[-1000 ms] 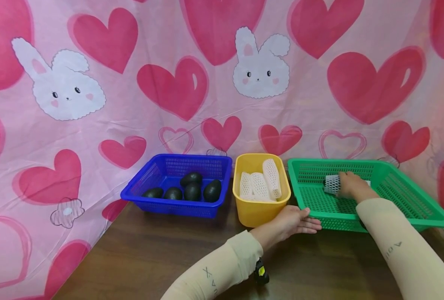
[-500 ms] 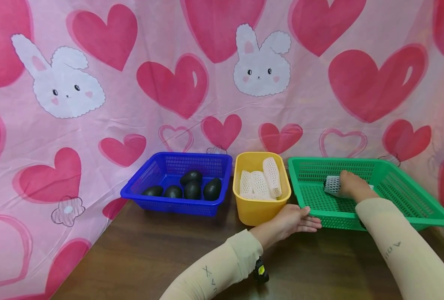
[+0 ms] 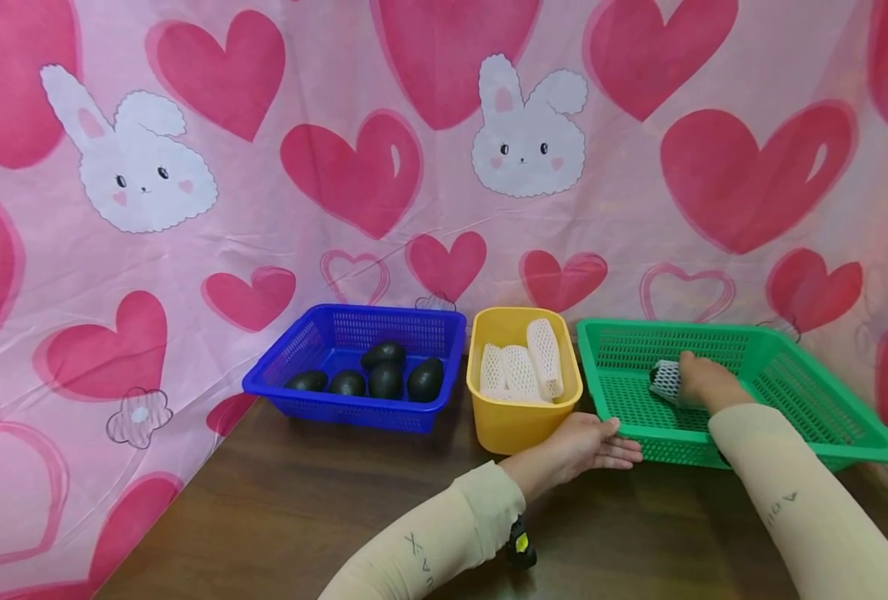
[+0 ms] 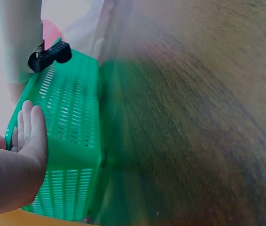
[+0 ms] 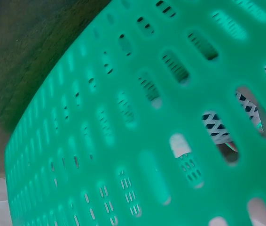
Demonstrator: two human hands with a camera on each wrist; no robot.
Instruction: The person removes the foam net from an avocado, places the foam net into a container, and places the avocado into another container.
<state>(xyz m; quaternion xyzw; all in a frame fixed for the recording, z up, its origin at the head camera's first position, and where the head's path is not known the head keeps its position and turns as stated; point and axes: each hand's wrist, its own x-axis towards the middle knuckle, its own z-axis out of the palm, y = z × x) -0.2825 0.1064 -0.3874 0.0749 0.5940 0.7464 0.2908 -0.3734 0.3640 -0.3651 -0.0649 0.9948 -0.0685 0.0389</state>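
Observation:
Inside the green basket [image 3: 826, 392], my right hand [image 3: 706, 382] holds an avocado in a white foam net sleeve [image 3: 666, 381]. The avocado's dark end peeks out of the sleeve on the left, and the hand covers the rest. In the right wrist view the basket wall [image 5: 137, 127] blocks most of the hand, and bits of netting show through its slots. My left hand [image 3: 582, 443] rests at the basket's near left corner, thumb by the rim and fingers straight along the outer wall. The left wrist view shows those fingers [image 4: 38, 127] lying against the green side.
A yellow bin [image 3: 522, 425] with several white foam net sleeves [image 3: 521, 371] stands left of the green basket. Further left, a blue basket [image 3: 361, 412] holds several bare dark avocados [image 3: 425, 380]. All stand on a brown wooden table [image 3: 301, 508] before a pink heart-print cloth [image 3: 324, 75].
The right hand has shifted slightly, and the netted avocado has turned so its dark end shows more. White netting right of that hand is now hidden. The left hand stays put.

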